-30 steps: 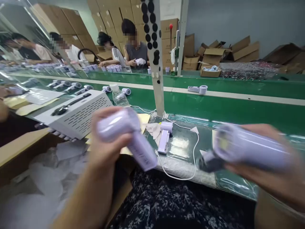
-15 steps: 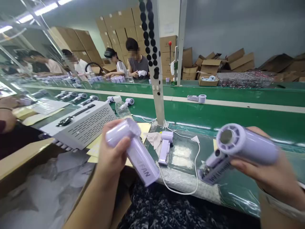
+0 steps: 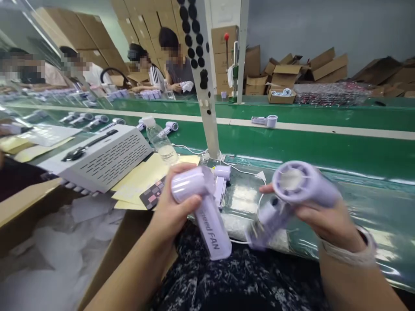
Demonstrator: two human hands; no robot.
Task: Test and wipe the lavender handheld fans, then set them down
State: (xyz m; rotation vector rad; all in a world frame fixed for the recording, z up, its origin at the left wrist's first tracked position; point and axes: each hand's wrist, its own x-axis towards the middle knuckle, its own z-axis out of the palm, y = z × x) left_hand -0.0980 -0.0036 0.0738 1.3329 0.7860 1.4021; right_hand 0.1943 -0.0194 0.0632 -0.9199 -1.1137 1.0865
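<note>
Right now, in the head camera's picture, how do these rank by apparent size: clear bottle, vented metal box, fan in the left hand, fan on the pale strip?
1. Vented metal box
2. Held fan, in the left hand
3. Clear bottle
4. Far fan, on the pale strip

Number 2 gains from being nearest the camera.

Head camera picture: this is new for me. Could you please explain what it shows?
These are a person's two bare hands, seen by a camera on the head, looking forward and down. The left hand holds a glossy lilac plastic fan with dark lettering. The right hand holds a lilac fan with a round slotted grille; its handle is blurred. Behind them, on the shiny green bench, lie another lilac fan and a thin white cable. Farther left are a pale grey slotted metal box and a clear plastic bottle.
</note>
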